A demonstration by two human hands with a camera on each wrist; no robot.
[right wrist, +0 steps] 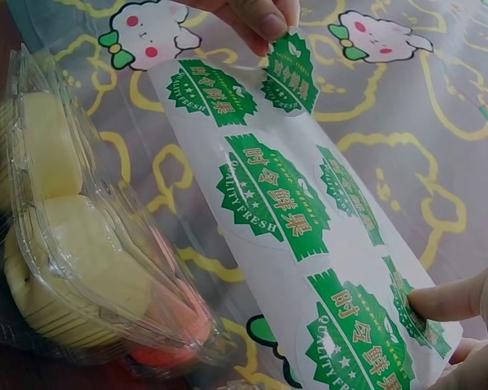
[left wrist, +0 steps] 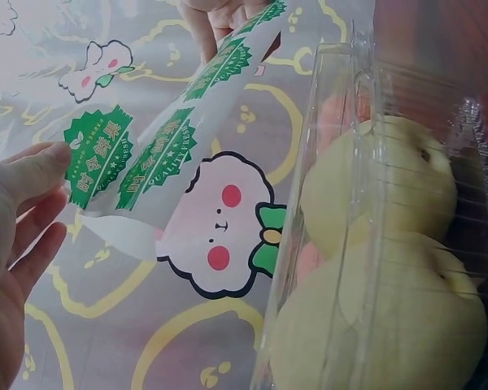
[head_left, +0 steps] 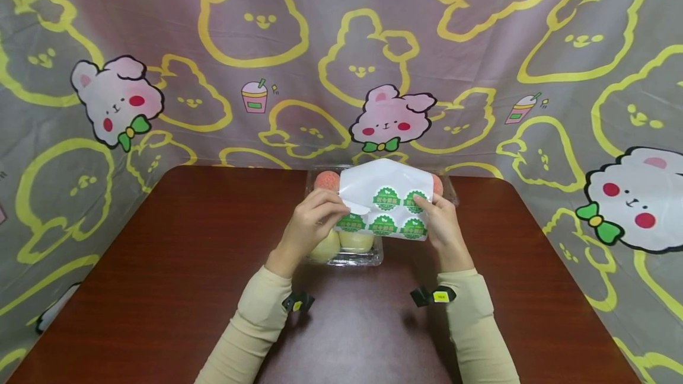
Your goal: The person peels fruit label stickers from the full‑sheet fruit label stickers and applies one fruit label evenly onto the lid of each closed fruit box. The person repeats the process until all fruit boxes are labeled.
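Observation:
My left hand [head_left: 312, 224] pinches the edge of a green round fruit-label sticker [right wrist: 293, 75] between thumb and fingers. That sticker's upper part is lifted and bent away from the white sticker sheet [head_left: 376, 179], its lower part still against the sheet. The right hand [head_left: 443, 227] grips the sheet's right edge, thumb on the printed side. Several more green stickers [right wrist: 272, 197] with gold lettering lie in rows on the sheet. Held up in the air, the sheet partly hides a clear plastic box [head_left: 368, 259] of pale yellow-green fruit [left wrist: 378, 317].
Reddish-orange round things [head_left: 327, 181] sit in clear plastic packaging [head_left: 447, 189] behind the sheet. Both stand on a dark red-brown wooden table [head_left: 176, 259]. A curtain [head_left: 299, 28] with cartoon rabbits hangs around its far and side edges.

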